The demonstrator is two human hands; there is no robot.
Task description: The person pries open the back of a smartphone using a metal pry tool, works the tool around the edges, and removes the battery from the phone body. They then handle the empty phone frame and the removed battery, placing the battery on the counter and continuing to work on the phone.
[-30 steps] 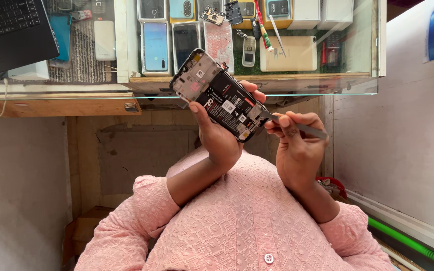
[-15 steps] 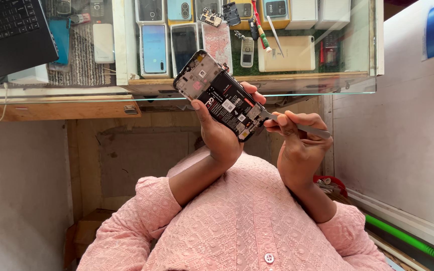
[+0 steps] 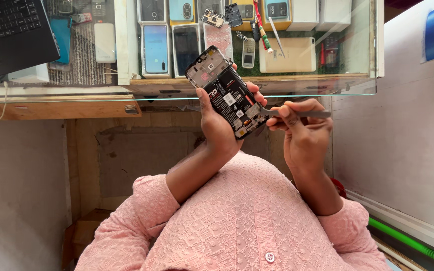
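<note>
Gripping the opened phone [image 3: 229, 93] slantwise, far-left to near-right, the left hand [image 3: 217, 125] presents its near end to tweezers [image 3: 297, 113] pinched in the right hand [image 3: 302, 133].

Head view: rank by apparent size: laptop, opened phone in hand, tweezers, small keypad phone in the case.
1. laptop, though partly cut off by the frame
2. opened phone, nearer the camera, so unsure against the laptop
3. tweezers
4. keypad phone

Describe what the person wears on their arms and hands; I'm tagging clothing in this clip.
Both hands, left hand and right hand, are bare: no gloves, and no rings or watch visible. The forearms are uncovered. Pink embroidered sleeves end near the elbows, part of a matching buttoned top.
</note>
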